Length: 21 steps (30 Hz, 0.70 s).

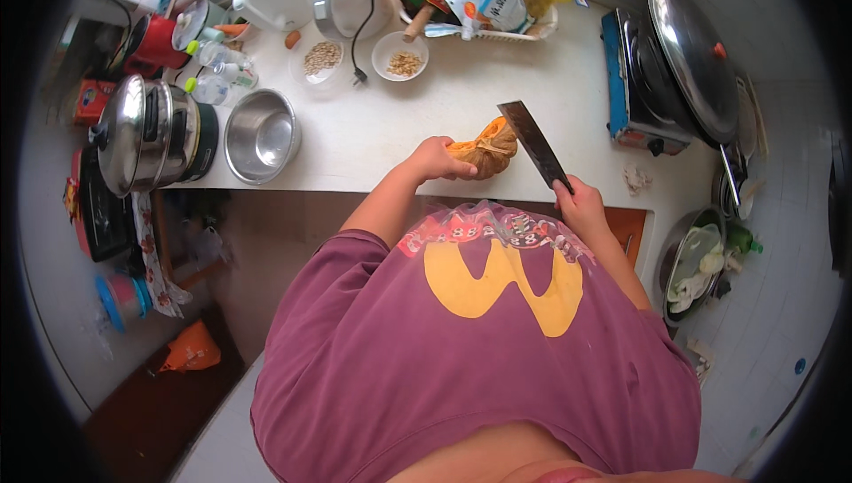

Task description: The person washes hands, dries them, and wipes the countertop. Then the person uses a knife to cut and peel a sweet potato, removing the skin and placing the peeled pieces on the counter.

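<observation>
My left hand (439, 160) grips a cut piece of pumpkin (489, 157) from its left side, close to the counter's front edge. The pumpkin has a brown ribbed rind, and bright orange flesh shows along its upper edge. In my right hand (580, 206) is the handle of a cleaver (534, 140) with a dark, broad blade. The blade points up and to the left, its far end just right of the pumpkin. Whether blade and pumpkin touch, I cannot tell.
A steel bowl (263, 137) and a lidded steel pot (143, 137) stand left on the white counter (373, 123). Behind are a bowl of nuts or seeds (404, 63) and a packet-filled basket (542, 30). A lidded wok (695, 63) sits on a gas stove (626, 97) at right.
</observation>
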Each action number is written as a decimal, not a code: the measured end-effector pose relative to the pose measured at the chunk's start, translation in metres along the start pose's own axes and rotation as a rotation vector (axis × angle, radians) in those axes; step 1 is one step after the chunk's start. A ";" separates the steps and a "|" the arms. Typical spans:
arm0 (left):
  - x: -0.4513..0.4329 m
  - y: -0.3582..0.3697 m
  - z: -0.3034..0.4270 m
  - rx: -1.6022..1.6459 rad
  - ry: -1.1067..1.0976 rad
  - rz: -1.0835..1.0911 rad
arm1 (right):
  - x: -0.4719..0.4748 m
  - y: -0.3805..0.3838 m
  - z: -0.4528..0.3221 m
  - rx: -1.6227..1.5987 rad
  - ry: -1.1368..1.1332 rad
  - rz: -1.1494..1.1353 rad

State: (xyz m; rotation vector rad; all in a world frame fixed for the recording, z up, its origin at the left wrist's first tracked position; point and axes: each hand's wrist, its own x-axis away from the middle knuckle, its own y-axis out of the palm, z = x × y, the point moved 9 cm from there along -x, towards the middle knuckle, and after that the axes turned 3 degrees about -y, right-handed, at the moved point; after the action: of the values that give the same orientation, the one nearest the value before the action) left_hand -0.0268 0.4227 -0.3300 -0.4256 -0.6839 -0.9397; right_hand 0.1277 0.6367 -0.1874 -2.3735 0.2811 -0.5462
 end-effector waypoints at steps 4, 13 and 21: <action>-0.024 0.020 -0.024 0.141 -0.135 -0.132 | -0.014 0.028 0.031 -0.087 0.168 -0.111; -0.030 0.002 -0.028 0.098 -0.150 0.015 | -0.032 0.066 0.020 -0.162 0.324 -0.297; -0.040 0.006 -0.046 -0.041 -0.013 0.316 | -0.045 0.077 0.003 0.053 0.341 -0.387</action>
State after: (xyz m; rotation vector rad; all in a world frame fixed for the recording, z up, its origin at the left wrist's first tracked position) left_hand -0.0222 0.4219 -0.3910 -0.5590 -0.5890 -0.6533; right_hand 0.0851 0.5959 -0.2538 -2.2839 -0.0498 -1.1295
